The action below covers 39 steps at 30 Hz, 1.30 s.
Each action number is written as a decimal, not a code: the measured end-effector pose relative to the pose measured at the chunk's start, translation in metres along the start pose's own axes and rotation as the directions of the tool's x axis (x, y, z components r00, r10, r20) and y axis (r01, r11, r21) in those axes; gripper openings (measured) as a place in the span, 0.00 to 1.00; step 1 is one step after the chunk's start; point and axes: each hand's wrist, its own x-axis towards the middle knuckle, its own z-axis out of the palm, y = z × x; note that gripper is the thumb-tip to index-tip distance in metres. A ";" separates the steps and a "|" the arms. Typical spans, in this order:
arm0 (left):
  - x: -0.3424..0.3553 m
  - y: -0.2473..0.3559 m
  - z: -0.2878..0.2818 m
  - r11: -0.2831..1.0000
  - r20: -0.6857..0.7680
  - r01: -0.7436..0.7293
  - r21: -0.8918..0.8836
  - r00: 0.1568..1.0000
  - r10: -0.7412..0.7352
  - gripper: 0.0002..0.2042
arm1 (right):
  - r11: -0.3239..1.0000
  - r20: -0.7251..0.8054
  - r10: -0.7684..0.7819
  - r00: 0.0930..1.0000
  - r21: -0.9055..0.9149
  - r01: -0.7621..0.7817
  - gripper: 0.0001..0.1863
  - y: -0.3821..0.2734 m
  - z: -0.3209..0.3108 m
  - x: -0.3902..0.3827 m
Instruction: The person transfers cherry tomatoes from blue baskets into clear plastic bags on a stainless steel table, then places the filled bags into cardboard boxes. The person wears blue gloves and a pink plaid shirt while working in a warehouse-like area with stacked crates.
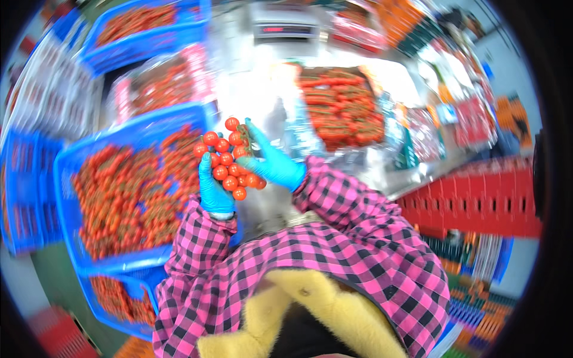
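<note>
A bunch of red cherry tomatoes on the vine (225, 160) is held up between my two blue-gloved hands, over the metal table. My left hand (216, 191) cups the bunch from its lower left side, with the fingers partly hidden behind the fruit. From the right, my right hand (271, 164) grips the bunch's edge, thumb and fingers around the stem side. Left of my hands is a large blue crate (65, 197) full of loose tomato bunches. Ahead and to the right lies an open box lined with plastic, packed with rows of tomatoes (340, 107).
A scale (285, 28) with a lit red display stands at the table's far side. A plastic-wrapped pack of tomatoes (161, 83) sits beyond the large crate, with another blue crate (140, 36) behind it. A red crate (477, 200) is on the right; white crates (51, 89) are stacked far left.
</note>
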 end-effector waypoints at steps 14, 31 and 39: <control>0.209 -0.201 0.098 -0.469 0.460 -0.762 0.446 0.645 -0.610 0.32 | 0.278 0.260 0.085 0.962 -0.933 0.228 0.42 0.011 -0.365 -0.051; -0.013 -0.152 0.100 -0.170 0.809 -0.818 0.549 0.572 -0.139 0.21 | 0.244 0.184 -0.294 0.938 -0.934 0.260 0.25 -0.044 -0.277 -0.035; -0.067 0.144 -0.124 -0.842 -0.122 0.047 0.537 0.992 -0.022 0.06 | 0.687 0.493 0.155 0.856 -0.676 0.265 0.27 0.018 0.029 0.112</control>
